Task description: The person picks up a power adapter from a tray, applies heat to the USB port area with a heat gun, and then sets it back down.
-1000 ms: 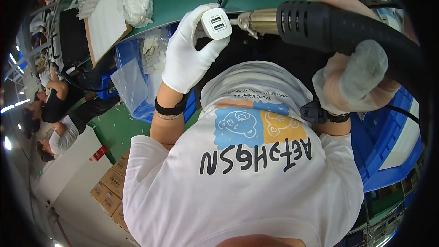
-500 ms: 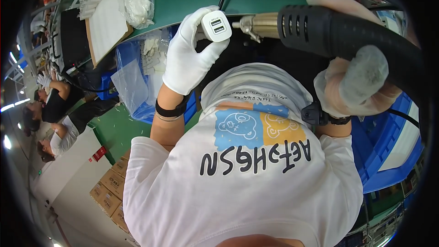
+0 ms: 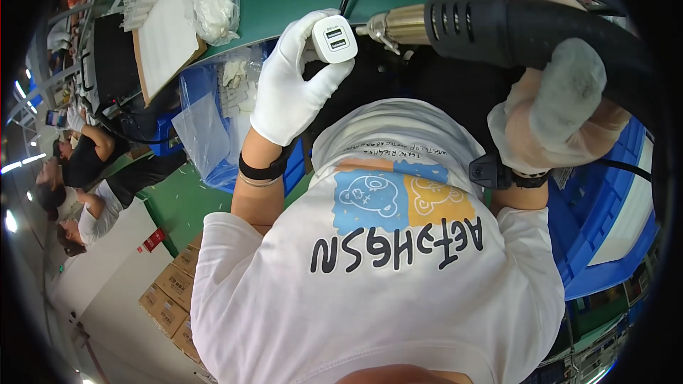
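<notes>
- A white, glossy, rounded-square plastic charger block [image 3: 335, 39] is pinched by its sides in the left hand [image 3: 288, 96], between thumb and fingers.
- Its flat end faces the camera, leaning slightly, and shows two dark rectangular ports, one above the other, within a thin outline; small print sits above the upper port.
- A thick black handheld tool with a slotted barrel [image 3: 466, 23] is gripped in the right hand [image 3: 548, 124], lying nearly level and curving down to the right.
- Its brassy metal nozzle [image 3: 409, 25], with a small metal hook [image 3: 391, 46], points left at the block's right edge; contact cannot be told.
</notes>
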Tool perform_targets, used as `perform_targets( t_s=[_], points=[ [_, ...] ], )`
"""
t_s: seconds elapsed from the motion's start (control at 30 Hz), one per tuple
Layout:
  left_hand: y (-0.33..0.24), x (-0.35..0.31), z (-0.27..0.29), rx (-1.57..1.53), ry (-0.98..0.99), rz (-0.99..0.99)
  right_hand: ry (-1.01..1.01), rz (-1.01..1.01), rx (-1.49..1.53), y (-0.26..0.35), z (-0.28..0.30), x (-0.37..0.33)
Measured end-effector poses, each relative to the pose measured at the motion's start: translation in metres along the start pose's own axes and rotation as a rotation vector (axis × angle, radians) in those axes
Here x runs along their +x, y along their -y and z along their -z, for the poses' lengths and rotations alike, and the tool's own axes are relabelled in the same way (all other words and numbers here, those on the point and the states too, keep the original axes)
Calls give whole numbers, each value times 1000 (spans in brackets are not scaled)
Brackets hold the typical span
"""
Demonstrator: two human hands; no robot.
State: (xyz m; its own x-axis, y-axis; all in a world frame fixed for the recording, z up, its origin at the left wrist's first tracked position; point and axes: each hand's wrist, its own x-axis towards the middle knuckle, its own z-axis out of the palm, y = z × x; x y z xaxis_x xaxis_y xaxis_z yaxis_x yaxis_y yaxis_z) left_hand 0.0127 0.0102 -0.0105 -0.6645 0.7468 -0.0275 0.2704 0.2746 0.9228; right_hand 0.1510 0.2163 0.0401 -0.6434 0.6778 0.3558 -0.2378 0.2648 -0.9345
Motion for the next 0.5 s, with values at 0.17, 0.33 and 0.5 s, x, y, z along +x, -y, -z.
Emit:
perform_targets(
  t_s=[0.17, 0.33, 0.5],
  points=[
    [0, 0, 0, -83, 6, 47, 10, 51, 97, -5, 1, 3],
    [-4, -1, -1, -115, 7, 71, 16, 91, 174, -12, 5, 3],
    [-5, 1, -2, -132, 3, 71, -76, 111, 27, -20, 8, -15]
  ],
)
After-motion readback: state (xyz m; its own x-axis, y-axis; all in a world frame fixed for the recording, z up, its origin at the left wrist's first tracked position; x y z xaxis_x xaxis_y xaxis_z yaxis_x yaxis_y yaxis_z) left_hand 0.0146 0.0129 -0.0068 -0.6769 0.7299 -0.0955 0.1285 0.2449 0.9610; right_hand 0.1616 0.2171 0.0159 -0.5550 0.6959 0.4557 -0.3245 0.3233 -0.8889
